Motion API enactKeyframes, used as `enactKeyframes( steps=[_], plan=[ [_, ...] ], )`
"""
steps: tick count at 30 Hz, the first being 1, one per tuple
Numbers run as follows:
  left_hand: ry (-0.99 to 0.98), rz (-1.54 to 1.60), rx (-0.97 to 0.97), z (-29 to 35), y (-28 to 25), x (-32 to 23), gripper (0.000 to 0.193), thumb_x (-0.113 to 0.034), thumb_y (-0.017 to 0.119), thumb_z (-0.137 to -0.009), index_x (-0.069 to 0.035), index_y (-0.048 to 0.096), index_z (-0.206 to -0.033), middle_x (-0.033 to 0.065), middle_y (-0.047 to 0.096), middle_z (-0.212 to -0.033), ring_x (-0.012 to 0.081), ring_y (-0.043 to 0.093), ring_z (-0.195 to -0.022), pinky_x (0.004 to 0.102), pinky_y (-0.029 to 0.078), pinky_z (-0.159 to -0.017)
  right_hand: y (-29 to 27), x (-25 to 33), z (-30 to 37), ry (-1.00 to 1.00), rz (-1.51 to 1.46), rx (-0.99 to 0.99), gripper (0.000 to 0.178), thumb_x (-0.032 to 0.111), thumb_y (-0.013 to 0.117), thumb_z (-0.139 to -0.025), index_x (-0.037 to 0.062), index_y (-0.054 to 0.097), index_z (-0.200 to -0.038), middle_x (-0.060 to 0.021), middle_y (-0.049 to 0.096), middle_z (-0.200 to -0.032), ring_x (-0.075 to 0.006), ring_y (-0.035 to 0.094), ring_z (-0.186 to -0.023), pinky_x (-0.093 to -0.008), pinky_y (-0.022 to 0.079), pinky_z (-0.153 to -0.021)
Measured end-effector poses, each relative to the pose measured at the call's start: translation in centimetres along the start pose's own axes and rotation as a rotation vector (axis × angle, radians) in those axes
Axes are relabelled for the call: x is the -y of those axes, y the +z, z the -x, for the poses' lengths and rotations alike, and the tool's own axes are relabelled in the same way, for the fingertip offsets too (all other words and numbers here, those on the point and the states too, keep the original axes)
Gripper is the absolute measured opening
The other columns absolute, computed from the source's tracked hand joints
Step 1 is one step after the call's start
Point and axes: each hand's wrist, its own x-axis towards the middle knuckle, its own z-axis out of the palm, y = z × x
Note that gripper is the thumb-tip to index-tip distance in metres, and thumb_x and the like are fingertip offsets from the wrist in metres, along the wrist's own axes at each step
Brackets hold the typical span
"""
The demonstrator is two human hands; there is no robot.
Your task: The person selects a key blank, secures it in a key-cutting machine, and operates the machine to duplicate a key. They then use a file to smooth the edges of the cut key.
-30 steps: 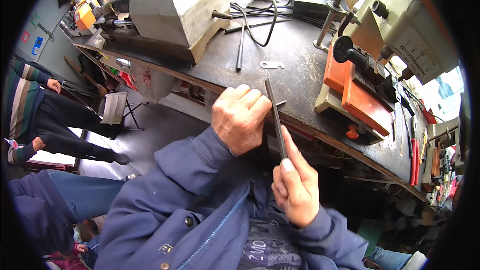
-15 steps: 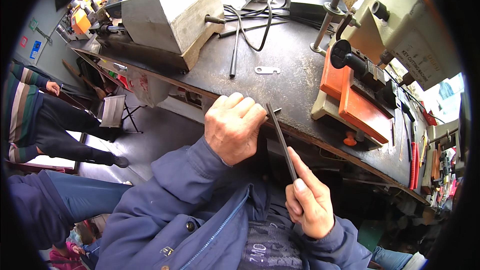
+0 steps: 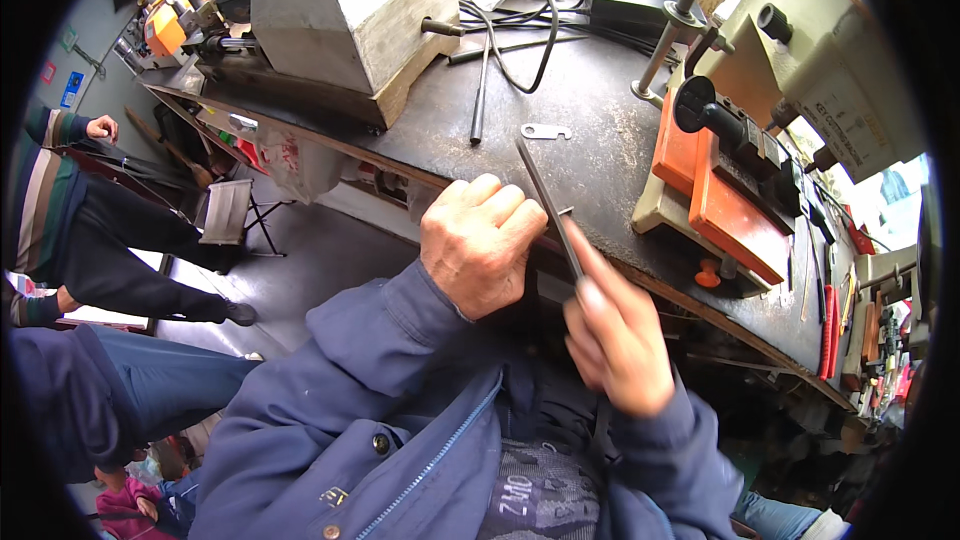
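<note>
My left hand [image 3: 478,248] is closed in a fist at the bench's front edge, with the tip of a thin metal piece [image 3: 567,210] jutting out past its fingers. Most of that piece is hidden, so I cannot tell its kind. My right hand [image 3: 622,335], slightly blurred, grips the lower end of a long dark flat file [image 3: 541,185]. The forefinger stretches along the file, which slants up and left across the thin piece. Beyond the file's tip, a small flat silver plate with a hole and a notch [image 3: 546,132] lies on the bench.
A cream and orange bench machine [image 3: 730,200] stands on the right of the dark bench [image 3: 605,90]. At the far left is a boxy grey machine [image 3: 350,25]. A black-handled rod [image 3: 479,105] and cables lie between them. People stand at left, near a folding stool [image 3: 228,212].
My right hand has pushed the file up and forward across the thin metal piece, bringing its fingers closer to my left hand. The left hand keeps its grip.
</note>
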Motion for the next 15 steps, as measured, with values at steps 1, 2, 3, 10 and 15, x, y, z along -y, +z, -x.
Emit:
enactKeyframes(
  steps=[1, 2, 3, 10, 15],
  plan=[
    [0.005, -0.001, -0.001, 0.0, -0.1, 0.0, 0.017, -0.003, 0.074, -0.072, -0.007, 0.060, -0.081, 0.0092, 0.051, -0.073, 0.0310, 0.054, -0.068, 0.0412, 0.043, -0.061, 0.3, 0.3, -2.1, -0.089, -0.003, 0.051, 0.057, 0.015, 0.041, -0.114, 0.0070, 0.030, -0.169, 0.0098, 0.034, -0.067, -0.0011, 0.031, -0.053, -0.0199, 0.028, -0.049],
    [0.006, -0.004, 0.003, -0.1, -0.1, 0.0, 0.017, -0.003, 0.074, -0.072, -0.007, 0.060, -0.081, 0.0091, 0.051, -0.073, 0.0308, 0.054, -0.068, 0.0411, 0.043, -0.061, 0.6, 0.6, -3.1, -0.166, 0.005, 0.079, 0.056, 0.016, 0.042, -0.114, 0.0071, 0.031, -0.168, 0.0101, 0.033, -0.067, -0.0010, 0.032, -0.053, -0.0201, 0.028, -0.049],
    [0.016, -0.005, 0.004, -0.1, -0.3, 0.0, 0.017, -0.003, 0.074, -0.072, -0.007, 0.060, -0.082, 0.0089, 0.051, -0.073, 0.0306, 0.054, -0.068, 0.0409, 0.043, -0.060, 0.8, 0.8, -3.0, -0.191, 0.024, 0.070, 0.056, 0.015, 0.042, -0.114, 0.0065, 0.032, -0.168, 0.0098, 0.033, -0.067, -0.0014, 0.031, -0.053, -0.0204, 0.028, -0.049],
    [0.042, -0.049, 0.008, -0.2, -0.1, 0.1, 0.020, -0.004, 0.071, -0.066, -0.010, 0.060, -0.082, 0.0059, 0.053, -0.074, 0.0279, 0.057, -0.071, 0.0397, 0.046, -0.063, -0.7, 0.4, 1.8, 0.016, 0.140, 0.003, 0.058, 0.021, 0.042, -0.113, 0.0058, 0.031, -0.167, 0.0081, 0.031, -0.061, -0.0034, 0.026, -0.046, -0.0204, 0.027, -0.044],
    [0.056, -0.041, 0.010, -0.3, -0.2, 0.3, 0.018, -0.003, 0.071, -0.069, -0.009, 0.058, -0.080, 0.0076, 0.051, -0.073, 0.0297, 0.055, -0.069, 0.0405, 0.045, -0.062, 0.9, -1.1, -1.5, -0.282, 0.123, -0.002, 0.055, 0.018, 0.042, -0.114, 0.0079, 0.033, -0.168, 0.0078, 0.036, -0.065, -0.0031, 0.030, -0.050, -0.0205, 0.029, -0.044]
  ],
)
